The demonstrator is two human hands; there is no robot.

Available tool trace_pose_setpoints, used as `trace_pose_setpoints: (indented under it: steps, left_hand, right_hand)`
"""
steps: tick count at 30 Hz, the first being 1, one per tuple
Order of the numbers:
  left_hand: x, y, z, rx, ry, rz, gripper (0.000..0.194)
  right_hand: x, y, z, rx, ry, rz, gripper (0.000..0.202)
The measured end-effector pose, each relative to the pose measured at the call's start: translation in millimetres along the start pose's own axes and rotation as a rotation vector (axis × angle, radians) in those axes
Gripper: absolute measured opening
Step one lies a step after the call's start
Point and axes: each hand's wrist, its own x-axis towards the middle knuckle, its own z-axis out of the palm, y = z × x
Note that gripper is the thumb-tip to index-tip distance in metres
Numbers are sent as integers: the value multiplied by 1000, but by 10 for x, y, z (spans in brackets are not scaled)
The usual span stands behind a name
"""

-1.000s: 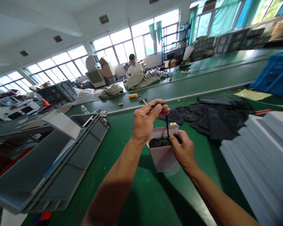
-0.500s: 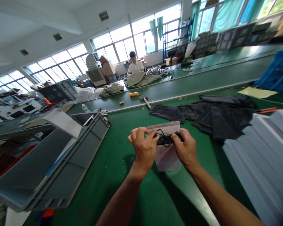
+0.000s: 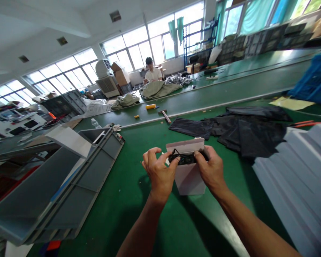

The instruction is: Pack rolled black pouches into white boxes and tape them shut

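A small white cardboard box (image 3: 190,181) stands upright on the green table, its lid flap raised at the back. Bunched black cable (image 3: 186,159) fills its opening. My left hand (image 3: 159,173) is at the box's left corner, thumb and forefinger closing on the cable's left end, the other fingers curled loosely off it. On the opposite side my right hand (image 3: 212,170) grips the box, its thumb pressed on the cable at the opening and its fingers hidden behind the wall. What lies under the cable is hidden.
A grey plastic crate (image 3: 61,182) holding white card is at left. Black plastic bags (image 3: 246,134) lie beyond the box, and stacked white cartons (image 3: 299,178) at right. A razor-shaped scraper (image 3: 166,116) and yellow roll (image 3: 150,106) lie farther off. A person (image 3: 153,74) sits across the tables.
My left hand has shifted slightly left and down from the middle of the opening to its left corner. The loop of cable that stood up now lies lower. My right hand stays put.
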Motion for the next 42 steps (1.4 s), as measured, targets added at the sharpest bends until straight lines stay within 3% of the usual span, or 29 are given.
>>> trace_pose_setpoints:
  steps: [10,16,19,24,30,35,38,42]
  left_hand:
    - [7,6,-28,7,-7,0,22]
    - [37,-18,-136,-2,-192,35,12]
    - [60,-19,-169,-3,-264,45,16]
    - [72,-16,-172,-66,-263,1,31]
    - [147,-38,-239,52,-338,110,13]
    - [154,-1,-111,77,-202,77,3]
    - [85,26,-19,137,-112,69,9]
    - [19,24,-40,155,-105,75,12]
  right_hand:
    - [3,-8,-5,-1,8,-33,21]
    - [2,-29,1,8,10,-43,21]
    - [2,-23,2,7,11,-43,22]
    - [-2,-23,-9,-5,10,-53,20]
    - [-2,-26,-7,-4,9,-48,20]
    - [4,-17,-7,-4,-1,-50,21]
    - [3,-13,-8,-4,-2,-38,22]
    - [-14,-9,-6,-1,6,-19,24]
